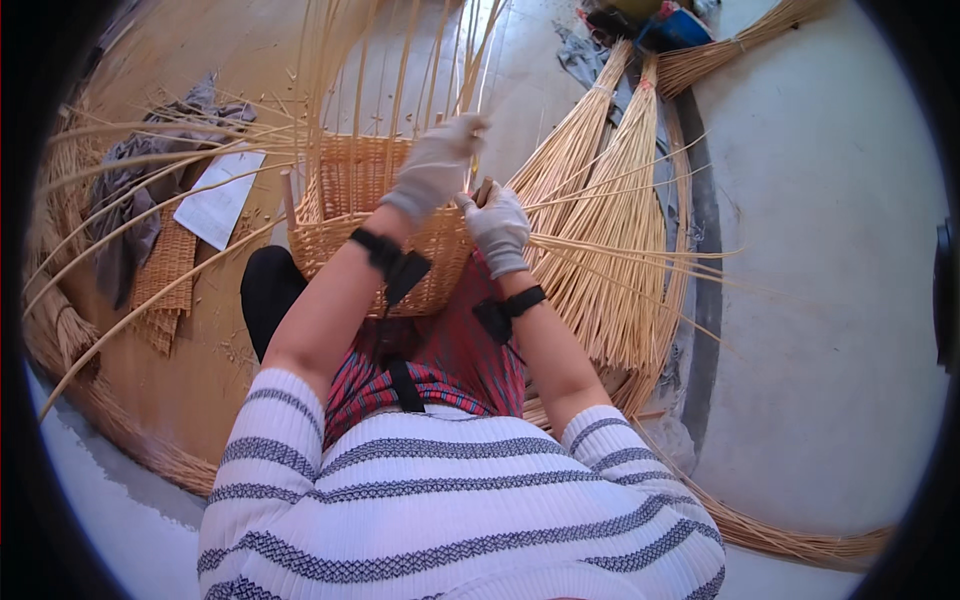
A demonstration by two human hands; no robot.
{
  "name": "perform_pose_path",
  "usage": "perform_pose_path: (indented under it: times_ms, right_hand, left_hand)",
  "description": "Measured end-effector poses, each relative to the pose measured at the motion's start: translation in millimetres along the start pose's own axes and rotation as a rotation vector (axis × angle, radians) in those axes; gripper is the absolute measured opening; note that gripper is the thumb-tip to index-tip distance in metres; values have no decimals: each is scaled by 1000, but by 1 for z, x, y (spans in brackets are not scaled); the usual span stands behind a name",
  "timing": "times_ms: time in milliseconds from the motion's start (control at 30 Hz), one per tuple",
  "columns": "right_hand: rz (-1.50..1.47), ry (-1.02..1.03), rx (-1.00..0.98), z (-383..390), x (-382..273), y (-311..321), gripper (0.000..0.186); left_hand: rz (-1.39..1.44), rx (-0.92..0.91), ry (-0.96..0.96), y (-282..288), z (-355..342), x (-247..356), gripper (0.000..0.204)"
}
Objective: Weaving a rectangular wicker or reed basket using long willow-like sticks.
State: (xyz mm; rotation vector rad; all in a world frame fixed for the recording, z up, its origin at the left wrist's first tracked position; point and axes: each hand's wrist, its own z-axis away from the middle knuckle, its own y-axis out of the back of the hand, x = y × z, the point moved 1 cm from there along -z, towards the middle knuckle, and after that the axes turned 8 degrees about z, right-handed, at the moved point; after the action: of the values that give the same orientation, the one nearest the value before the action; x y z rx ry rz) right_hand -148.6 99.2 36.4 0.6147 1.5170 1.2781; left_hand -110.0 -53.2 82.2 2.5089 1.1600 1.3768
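A partly woven wicker basket (350,175) rests at my lap, with long pale stakes standing up from it and others fanning out sideways. My left hand (440,160), in a pale glove, is raised over the basket's right corner, its fingers curled and slightly blurred; what they hold is too unclear to name. Just below and to the right, my gloved right hand (498,225) is closed on a short wooden corner stick (484,188) at the basket's rim.
Bundles of split cane (620,260) lie at the right, beside dark and blue items (665,30). At the left are grey cloth (135,170), a white paper (220,200), a woven panel (165,270) and more loose cane (70,320).
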Motion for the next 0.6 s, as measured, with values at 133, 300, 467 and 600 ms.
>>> perform_pose_path:
  times_ms: [133,300,467,600]
  right_hand:
    - [201,-14,95,-2,-7,10,41]
    - [-198,4,-50,-13,-8,14,54]
    - [-108,-13,332,-3,-20,16,58]
    - [-550,296,866,43,-70,28,48]
  left_hand:
    - [93,-19,256,-56,-15,16,56]
    - [672,-108,420,25,105,-8,22]
    - [596,693,959,166,206,-48,24]
    - [40,255,401,205,224,-45,28]
